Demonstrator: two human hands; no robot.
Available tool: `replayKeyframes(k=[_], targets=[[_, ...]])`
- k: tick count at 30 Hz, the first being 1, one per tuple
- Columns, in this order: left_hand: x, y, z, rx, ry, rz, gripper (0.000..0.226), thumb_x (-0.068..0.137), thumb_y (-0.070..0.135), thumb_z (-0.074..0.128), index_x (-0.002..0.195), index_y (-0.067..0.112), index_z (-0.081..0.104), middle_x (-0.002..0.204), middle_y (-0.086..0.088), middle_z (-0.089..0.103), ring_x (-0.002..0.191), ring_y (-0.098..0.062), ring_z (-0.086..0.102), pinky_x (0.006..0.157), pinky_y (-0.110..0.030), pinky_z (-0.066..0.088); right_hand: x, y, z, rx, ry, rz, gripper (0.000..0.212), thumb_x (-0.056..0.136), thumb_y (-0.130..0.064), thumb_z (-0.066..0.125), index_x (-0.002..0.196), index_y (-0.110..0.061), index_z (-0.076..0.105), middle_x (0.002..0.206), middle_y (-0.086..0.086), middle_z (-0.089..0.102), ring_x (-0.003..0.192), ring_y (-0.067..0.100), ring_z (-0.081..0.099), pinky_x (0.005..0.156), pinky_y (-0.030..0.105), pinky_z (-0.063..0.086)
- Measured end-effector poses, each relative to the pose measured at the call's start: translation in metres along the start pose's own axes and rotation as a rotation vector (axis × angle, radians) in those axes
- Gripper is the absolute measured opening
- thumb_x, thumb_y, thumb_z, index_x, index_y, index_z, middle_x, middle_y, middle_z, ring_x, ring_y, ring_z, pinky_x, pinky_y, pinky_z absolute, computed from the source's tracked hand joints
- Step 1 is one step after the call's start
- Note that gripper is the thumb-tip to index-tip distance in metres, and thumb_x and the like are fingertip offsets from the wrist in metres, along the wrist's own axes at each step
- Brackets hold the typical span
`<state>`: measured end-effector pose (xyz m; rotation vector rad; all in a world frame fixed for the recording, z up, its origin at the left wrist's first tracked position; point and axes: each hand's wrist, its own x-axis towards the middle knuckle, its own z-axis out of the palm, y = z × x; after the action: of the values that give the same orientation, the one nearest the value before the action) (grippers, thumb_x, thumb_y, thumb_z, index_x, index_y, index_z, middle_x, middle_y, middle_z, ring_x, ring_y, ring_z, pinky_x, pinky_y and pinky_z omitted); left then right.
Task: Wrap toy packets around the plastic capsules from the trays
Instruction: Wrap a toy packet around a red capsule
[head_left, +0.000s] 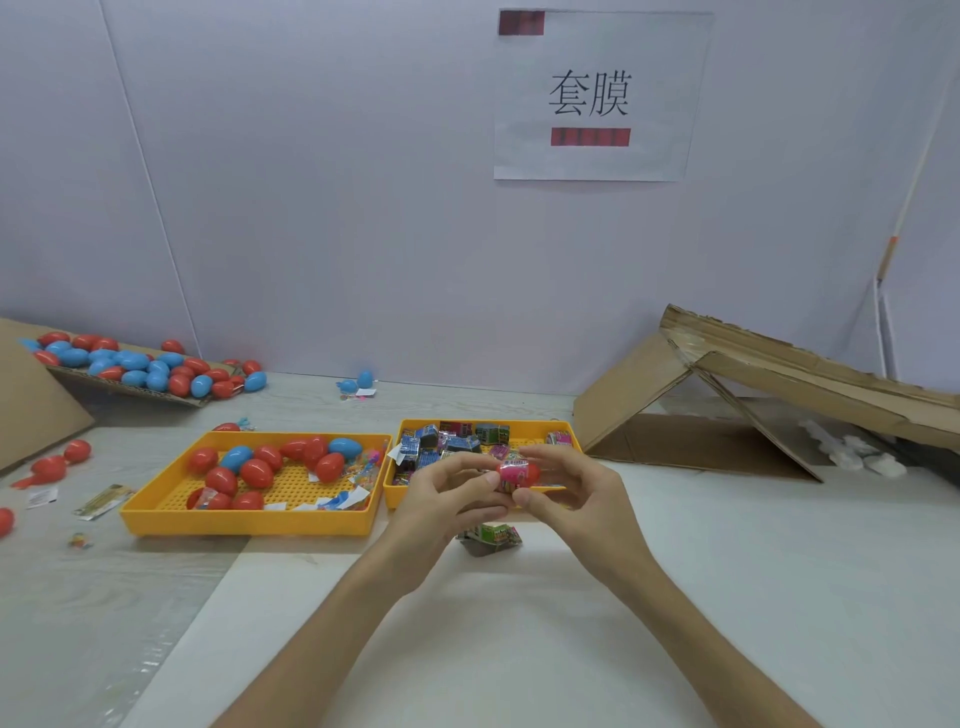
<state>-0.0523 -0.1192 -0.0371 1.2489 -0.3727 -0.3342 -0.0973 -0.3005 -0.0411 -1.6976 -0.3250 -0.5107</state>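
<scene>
Both forearms reach forward from the bottom edge and meet in the middle, hands raised a little above the table. The left hand (447, 499) is turned palm-inward, its thumb and curled fingers pinching the left end of a red capsule (533, 472). The right hand (576, 493) faces it, its fingers arched over the far side and its thumb tucked under the capsule's right end. So both grips are narrow and closed on the same capsule, which lies crosswise between the fingertips. A pink packet (511, 480) sits around the capsule's middle, with only the red right tip bare.

Directly below the grip, a green packet (491, 538) lies on the white table (727, 597). Just behind the hands is the yellow packet tray (483, 425), heaped with small printed packets. To the left of the grip, the yellow capsule tray (249, 522) holds red and blue capsules. Far left and beyond, more capsules lie on a cardboard sheet (171, 399). To the right of the grip stands a folded cardboard box (701, 441).
</scene>
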Motion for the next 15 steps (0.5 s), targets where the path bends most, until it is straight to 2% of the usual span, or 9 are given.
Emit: replayKeyframes(k=[6, 9, 13, 15], targets=[[0.0013, -0.0025, -0.0015, -0.027, -0.031, -0.032, 0.028, 0.095, 0.01, 0.065, 0.121, 0.0, 0.064, 0.112, -0.028, 0.07, 0.105, -0.041, 0.07, 0.089, -0.036, 0.059, 0.0006, 0.0042, -0.0024, -0.049, 0.017, -0.007, 0.029, 0.083, -0.007, 0.08, 0.106, -0.025, 0.076, 0.098, -0.004, 0.077, 0.092, 0.017, 0.075, 0.078, 0.025, 0.058], [0.001, -0.0022, -0.0012, -0.024, -0.037, -0.04, 0.029, 0.093, 0.013, 0.066, 0.12, 0.002, 0.065, 0.109, -0.027, 0.071, 0.103, -0.039, 0.071, 0.089, -0.035, 0.059, 0.0002, 0.005, -0.0029, -0.109, 0.023, -0.03, 0.028, 0.083, -0.009, 0.08, 0.106, -0.024, 0.076, 0.097, -0.008, 0.077, 0.091, 0.015, 0.074, 0.082, 0.027, 0.059], [0.0001, -0.0013, -0.001, -0.02, -0.036, -0.04, 0.04, 0.084, 0.024, 0.072, 0.119, 0.005, 0.067, 0.107, -0.025, 0.072, 0.101, -0.036, 0.072, 0.085, -0.032, 0.06, -0.0011, 0.0031, -0.0027, -0.151, 0.03, -0.058, 0.029, 0.081, -0.011, 0.082, 0.102, -0.031, 0.076, 0.095, -0.013, 0.077, 0.088, 0.009, 0.074, 0.08, 0.02, 0.057], [0.0002, -0.0016, -0.0012, -0.012, -0.032, -0.038, 0.041, 0.083, 0.025, 0.073, 0.119, 0.007, 0.068, 0.108, -0.023, 0.073, 0.102, -0.036, 0.072, 0.083, -0.031, 0.06, -0.0011, 0.0025, -0.0032, -0.173, 0.027, -0.062, 0.029, 0.082, -0.011, 0.081, 0.103, -0.029, 0.076, 0.095, -0.014, 0.077, 0.088, 0.007, 0.074, 0.082, 0.021, 0.058]])
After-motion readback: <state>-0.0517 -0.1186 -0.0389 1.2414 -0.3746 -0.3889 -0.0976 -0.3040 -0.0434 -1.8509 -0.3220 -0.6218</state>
